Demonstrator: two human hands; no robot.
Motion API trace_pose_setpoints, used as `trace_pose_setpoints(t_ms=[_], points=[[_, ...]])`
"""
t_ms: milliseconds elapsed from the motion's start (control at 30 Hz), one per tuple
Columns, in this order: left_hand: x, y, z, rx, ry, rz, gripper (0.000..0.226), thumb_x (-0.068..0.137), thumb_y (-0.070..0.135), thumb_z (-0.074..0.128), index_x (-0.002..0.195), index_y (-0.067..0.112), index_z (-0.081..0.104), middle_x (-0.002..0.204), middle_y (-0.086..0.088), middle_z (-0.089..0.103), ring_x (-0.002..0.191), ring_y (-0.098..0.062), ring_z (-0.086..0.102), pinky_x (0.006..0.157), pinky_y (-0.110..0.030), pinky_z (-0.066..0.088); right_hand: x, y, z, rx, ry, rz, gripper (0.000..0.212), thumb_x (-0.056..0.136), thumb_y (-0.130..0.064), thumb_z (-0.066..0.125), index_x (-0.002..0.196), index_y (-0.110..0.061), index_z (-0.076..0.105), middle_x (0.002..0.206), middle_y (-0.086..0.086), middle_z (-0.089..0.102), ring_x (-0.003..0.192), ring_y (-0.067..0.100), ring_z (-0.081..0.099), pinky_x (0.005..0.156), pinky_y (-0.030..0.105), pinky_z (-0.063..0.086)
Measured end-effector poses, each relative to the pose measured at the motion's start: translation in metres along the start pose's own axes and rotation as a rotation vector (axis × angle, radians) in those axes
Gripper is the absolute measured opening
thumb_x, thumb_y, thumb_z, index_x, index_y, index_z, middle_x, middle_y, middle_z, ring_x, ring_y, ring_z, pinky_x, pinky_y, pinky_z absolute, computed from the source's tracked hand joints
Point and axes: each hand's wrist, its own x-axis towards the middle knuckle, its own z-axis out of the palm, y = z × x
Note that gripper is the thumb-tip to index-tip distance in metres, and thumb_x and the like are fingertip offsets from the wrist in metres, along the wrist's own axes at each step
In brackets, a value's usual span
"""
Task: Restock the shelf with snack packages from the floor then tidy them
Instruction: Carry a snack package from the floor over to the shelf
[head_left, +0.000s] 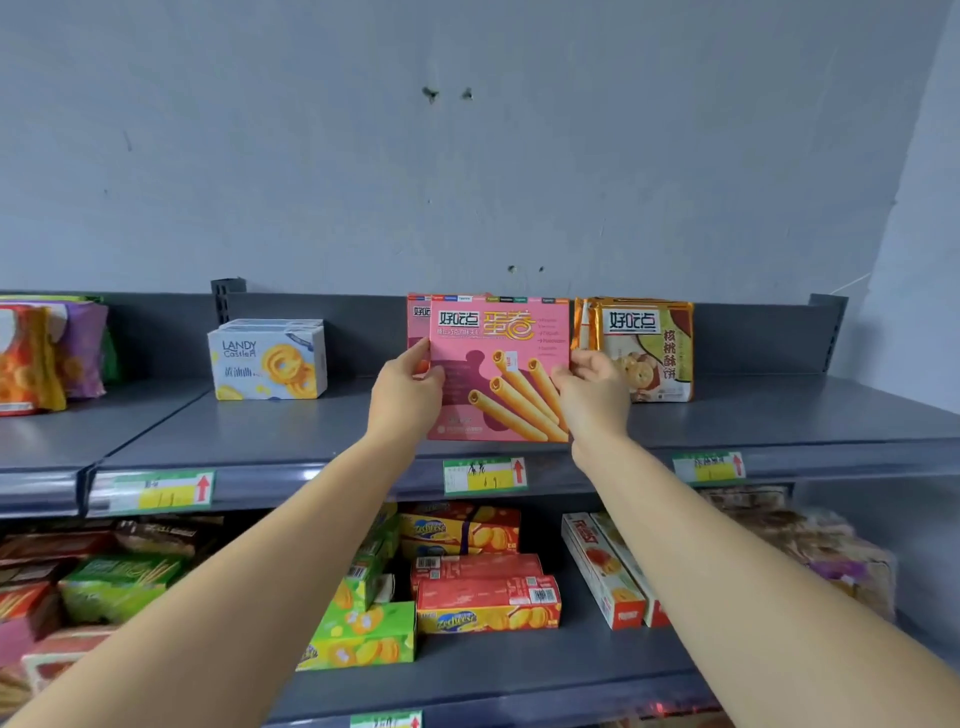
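Note:
A pink egg-roll box (498, 343) stands upright on the grey top shelf (311, 431), near its front edge. My left hand (405, 397) grips the box's left edge and my right hand (592, 395) grips its right edge. Behind it, a second pink box (418, 322) shows at the left. Orange walnut-biscuit packs (649, 348) stand just to the right, partly behind my right hand. A white butter-cookie box (267, 361) sits further left.
Orange and purple bags (47, 353) stand at the shelf's far left. The lower shelf holds green, yellow and red biscuit boxes (483, 592) and upright red-and-white boxes (608, 566). Price tags (485, 475) line the shelf front. A grey wall rises behind.

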Motion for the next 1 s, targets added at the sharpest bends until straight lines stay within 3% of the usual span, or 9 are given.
trace_pose_setpoints(t_ms=[133, 333, 533, 667, 867, 933, 1000], points=[[0.039, -0.017, 0.013, 0.038, -0.031, -0.054, 0.047, 0.095, 0.021, 0.043, 0.14, 0.036, 0.045, 0.115, 0.001, 0.065, 0.093, -0.02, 0.068, 0.078, -0.036, 0.058, 0.042, 0.017, 0.02, -0.048, -0.073, 0.002, 0.012, 0.092, -0.018, 0.061, 0.103, -0.025, 0.059, 0.099, -0.01, 0.063, 0.096, 0.012, 0.06, 0.079, 0.028, 0.048], [0.08, -0.041, 0.027, 0.043, -0.015, -0.092, 0.046, 0.088, 0.019, 0.043, 0.126, 0.041, 0.055, 0.105, 0.006, 0.069, 0.096, -0.021, 0.068, 0.085, -0.047, 0.057, 0.087, 0.035, 0.047, -0.065, -0.209, 0.011, 0.02, 0.094, -0.016, 0.059, 0.113, -0.02, 0.059, 0.1, -0.009, 0.061, 0.096, 0.011, 0.058, 0.07, 0.021, 0.044], [0.109, -0.052, 0.034, 0.055, -0.027, -0.098, 0.046, 0.085, 0.015, 0.042, 0.116, 0.046, 0.059, 0.1, 0.008, 0.07, 0.097, -0.024, 0.068, 0.087, -0.048, 0.056, 0.115, 0.05, 0.07, -0.101, -0.279, 0.029, 0.025, 0.094, -0.017, 0.058, 0.12, -0.017, 0.058, 0.112, -0.003, 0.063, 0.098, 0.011, 0.056, 0.077, 0.025, 0.044], [0.127, -0.057, 0.033, 0.051, -0.026, -0.109, 0.049, 0.088, 0.008, 0.04, 0.116, 0.043, 0.059, 0.095, 0.01, 0.071, 0.096, -0.023, 0.069, 0.084, -0.04, 0.055, 0.126, 0.055, 0.081, -0.105, -0.304, 0.05, 0.03, 0.095, -0.014, 0.058, 0.124, -0.016, 0.058, 0.121, -0.001, 0.063, 0.101, 0.009, 0.053, 0.083, 0.026, 0.044], [0.143, -0.065, 0.037, 0.026, -0.074, -0.116, 0.049, 0.087, 0.01, 0.043, 0.102, 0.054, 0.058, 0.1, 0.011, 0.07, 0.101, -0.023, 0.067, 0.093, -0.047, 0.054, 0.138, 0.057, 0.094, -0.104, -0.324, 0.082, 0.032, 0.095, -0.013, 0.057, 0.127, -0.016, 0.057, 0.119, -0.004, 0.063, 0.108, 0.013, 0.056, 0.095, 0.033, 0.048], [0.148, -0.068, 0.038, 0.009, -0.09, -0.114, 0.051, 0.087, 0.009, 0.044, 0.093, 0.058, 0.056, 0.101, 0.011, 0.07, 0.102, -0.022, 0.066, 0.095, -0.047, 0.052, 0.14, 0.059, 0.097, -0.1, -0.333, 0.086, 0.029, 0.094, -0.012, 0.057, 0.122, -0.018, 0.059, 0.12, -0.002, 0.064, 0.108, 0.014, 0.058, 0.094, 0.034, 0.05], [0.151, -0.071, 0.04, -0.014, -0.106, -0.12, 0.051, 0.089, 0.005, 0.045, 0.097, 0.055, 0.054, 0.103, 0.012, 0.069, 0.104, -0.018, 0.065, 0.099, -0.045, 0.05, 0.141, 0.06, 0.099, -0.094, -0.343, 0.092, 0.027, 0.094, -0.013, 0.057, 0.121, -0.019, 0.06, 0.117, -0.003, 0.065, 0.104, 0.012, 0.058, 0.089, 0.03, 0.049]])
